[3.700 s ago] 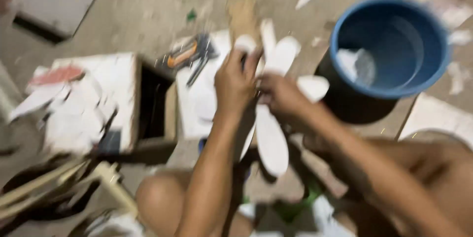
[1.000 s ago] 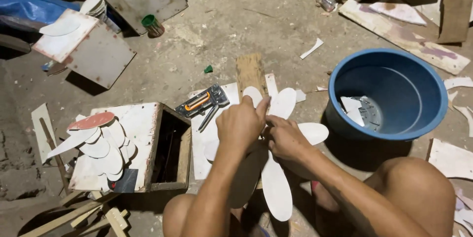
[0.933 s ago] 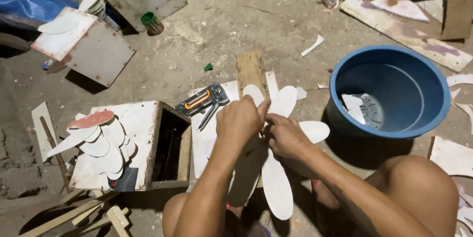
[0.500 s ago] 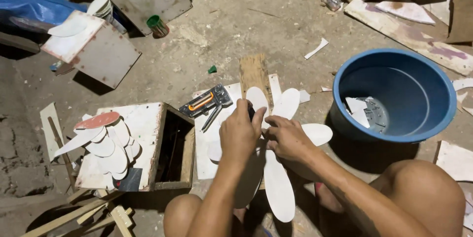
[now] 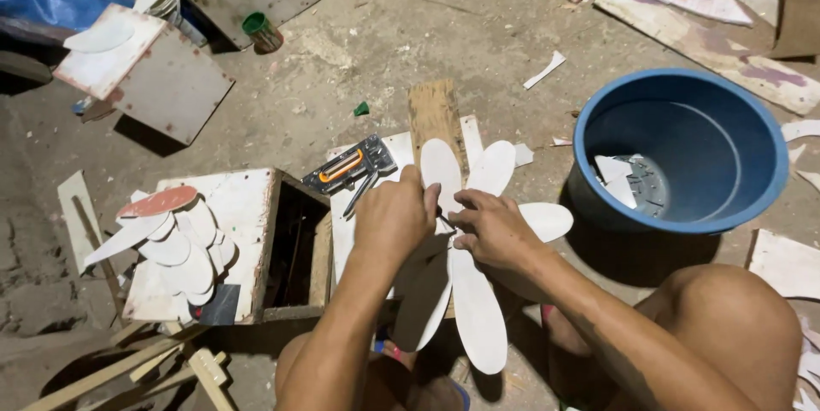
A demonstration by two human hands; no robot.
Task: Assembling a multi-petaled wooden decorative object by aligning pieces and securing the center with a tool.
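Since the frame half a second back, little has shifted: both hands hold the same spot at the hub of the petal fan, and the view has only drifted slightly. Left hand (image 5: 395, 219) is curled closed over the centre where the white petal-shaped cutouts (image 5: 475, 308) overlap, at mid-frame, lying on a white board (image 5: 346, 236) and a wooden plank (image 5: 434, 112). Right hand (image 5: 493, 229) is closed too, fingertips pinching something small and dark at the hub; what it is I cannot tell. Staple gun (image 5: 350, 166) lies just upper left of the hands. Spare petals (image 5: 175, 244) rest on a white box (image 5: 243, 206) at left; blue tub (image 5: 679, 150) at right.

Judgement: to do this well, keep the left hand pressing the overlap flat so the petals do not splay, and work the right hand close to the hub.
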